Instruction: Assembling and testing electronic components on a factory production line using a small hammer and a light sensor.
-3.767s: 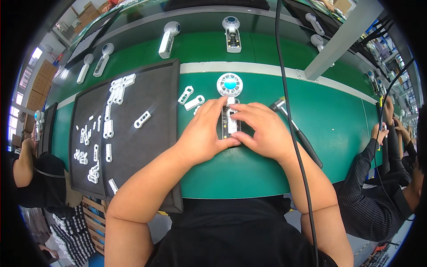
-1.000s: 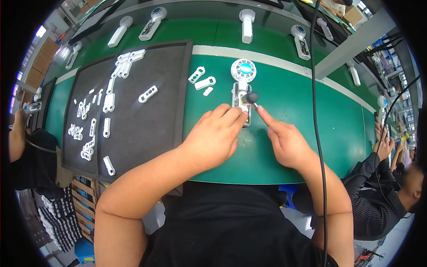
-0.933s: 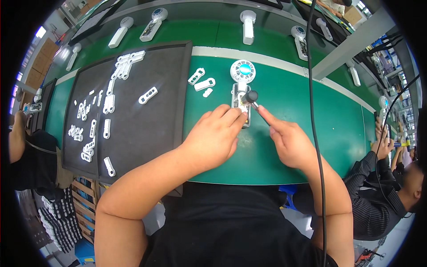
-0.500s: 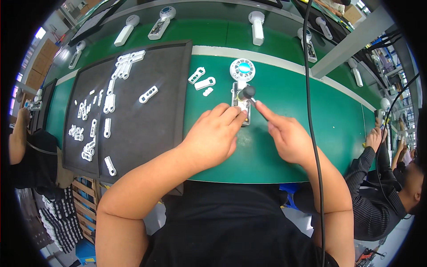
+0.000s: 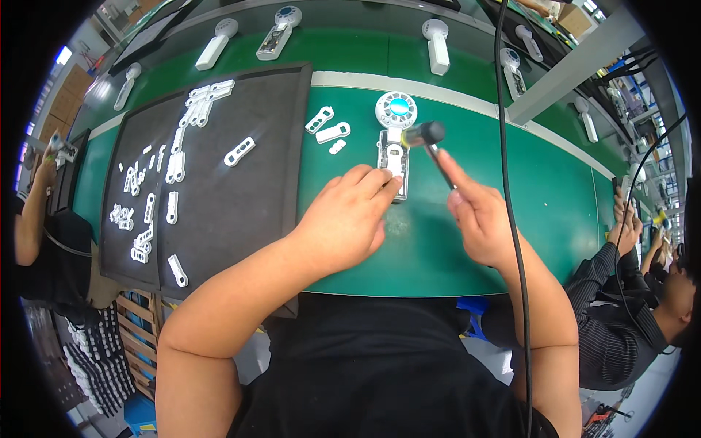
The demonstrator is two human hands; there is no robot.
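One hammer (image 5: pixel 432 133), gripped in the right hand (image 5: pixel 480 217), has moved off the white plate (image 5: pixel 394 158) on the handheld fan (image 5: pixel 394 136) at upper centre, apparently between taps, while the left hand's (image 5: pixel 342 217) close-set fingertips rest lower down.

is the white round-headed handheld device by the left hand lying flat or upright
Lying flat: the device stretches along the green tabletop, its vented head facing up.
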